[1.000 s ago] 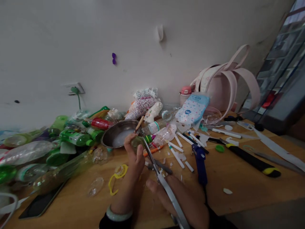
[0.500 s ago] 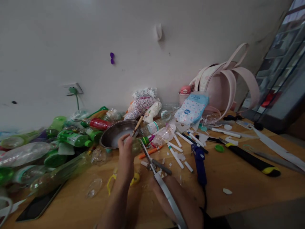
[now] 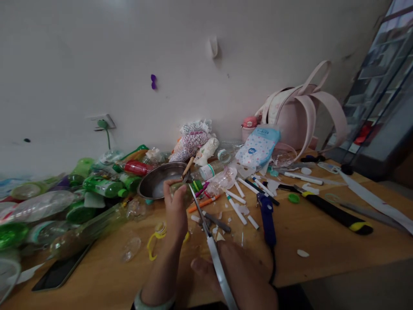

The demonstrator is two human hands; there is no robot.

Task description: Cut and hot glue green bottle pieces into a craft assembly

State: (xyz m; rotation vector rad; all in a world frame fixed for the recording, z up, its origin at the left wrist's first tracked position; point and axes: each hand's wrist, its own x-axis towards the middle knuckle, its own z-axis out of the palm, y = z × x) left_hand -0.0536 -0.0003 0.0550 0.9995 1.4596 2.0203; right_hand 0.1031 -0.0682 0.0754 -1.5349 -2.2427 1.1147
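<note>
My left hand (image 3: 176,211) is closed around a piece of clear greenish plastic bottle (image 3: 178,188), held up in front of a metal bowl (image 3: 155,183). Long scissors (image 3: 217,261) with pale grey handles are in my right hand (image 3: 240,271); its thumb sticks out to the left of the handle. The scissor blades point up and away, their tips beside the bottle piece. Whether the blades touch the plastic I cannot tell. Below the blades lie a dark grey marker (image 3: 217,221) and small plastic scraps. A yellow ring-like strip (image 3: 151,245) sits beside my left wrist.
Plastic bottles (image 3: 101,186) crowd the left side, with a phone (image 3: 61,269) in front. Several white markers (image 3: 236,209), a blue corded glue gun (image 3: 267,221) and a black-and-yellow handled tool (image 3: 338,213) lie to the right. A pink backpack (image 3: 290,116) stands behind.
The right thumb has come apart from the scissor handle, out to the left. My left hand and the bottle piece have shifted slightly right. The whole view has turned a little.
</note>
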